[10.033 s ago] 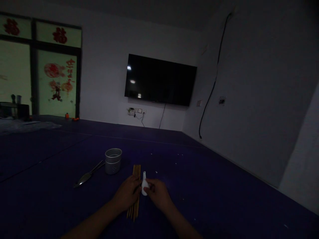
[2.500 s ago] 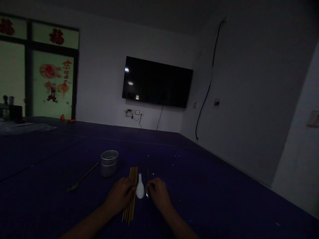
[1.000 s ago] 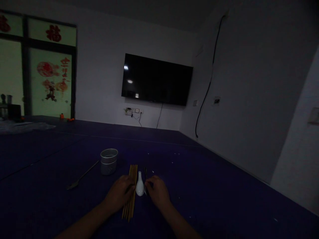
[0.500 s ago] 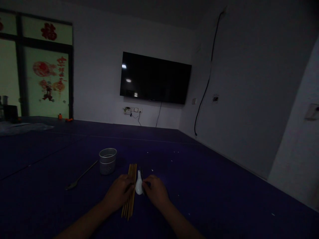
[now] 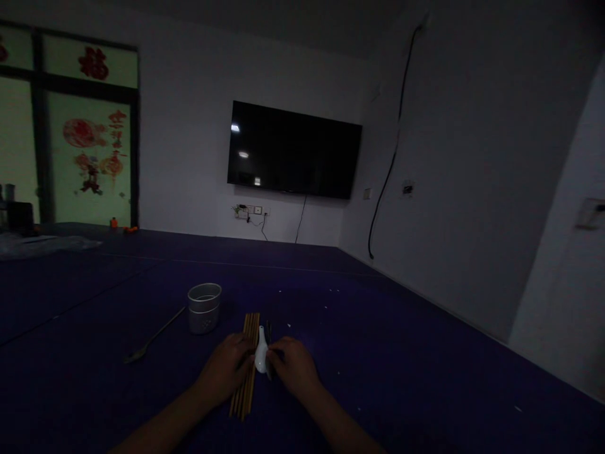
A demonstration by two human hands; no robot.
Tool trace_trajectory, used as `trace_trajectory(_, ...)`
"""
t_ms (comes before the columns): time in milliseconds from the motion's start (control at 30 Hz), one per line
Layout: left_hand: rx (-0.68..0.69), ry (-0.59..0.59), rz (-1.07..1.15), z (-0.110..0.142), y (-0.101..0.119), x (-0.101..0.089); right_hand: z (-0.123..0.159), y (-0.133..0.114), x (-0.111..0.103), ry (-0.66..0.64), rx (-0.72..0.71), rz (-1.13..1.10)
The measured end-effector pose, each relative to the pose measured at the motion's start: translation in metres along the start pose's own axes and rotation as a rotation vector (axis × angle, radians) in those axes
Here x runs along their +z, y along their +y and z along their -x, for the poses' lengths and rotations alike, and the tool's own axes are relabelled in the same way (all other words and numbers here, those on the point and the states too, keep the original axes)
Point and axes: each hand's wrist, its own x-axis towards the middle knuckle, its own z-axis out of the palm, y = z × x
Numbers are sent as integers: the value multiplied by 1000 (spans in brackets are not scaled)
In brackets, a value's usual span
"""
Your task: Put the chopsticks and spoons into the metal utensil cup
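Observation:
A bundle of several wooden chopsticks lies lengthwise on the purple surface. My left hand is curled across the chopsticks, fingertips at the left edge of a white soup spoon. That spoon lies beside them, handle pointing away from me. Along its right side is a thin dark utensil, mostly hidden; I cannot make out its kind. Thumb and fingers of my right hand are pinched together at this utensil and the spoon's right edge.
Left of the chopsticks stands a grey metal cup. A long-handled metal spoon lies beside it. Small white scraps dot the purple surface. Clear plastic sheeting lies far left; a television hangs on the wall.
The white spoon has shifted slightly left, closer to the chopsticks. My right hand has moved a little left with it, and more of the dark utensil shows. The left hand is nearly still.

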Motion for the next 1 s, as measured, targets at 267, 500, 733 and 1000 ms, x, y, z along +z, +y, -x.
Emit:
trace_trajectory(267, 2, -34, -34, 2, 3, -1, 0, -1, -1, 17, 10, -19)
trace_trajectory(500, 5, -45, -66, 1, -1, 2, -2, 0, 1, 35, 7, -48)
trace_trajectory(733, -17, -49, -93, 1, 4, 2, -2, 3, 0, 8, -11, -61)
trace_trajectory(1000, -56, -33, -104, 0, 9, 2, -2, 4, 0, 7, 5, -52)
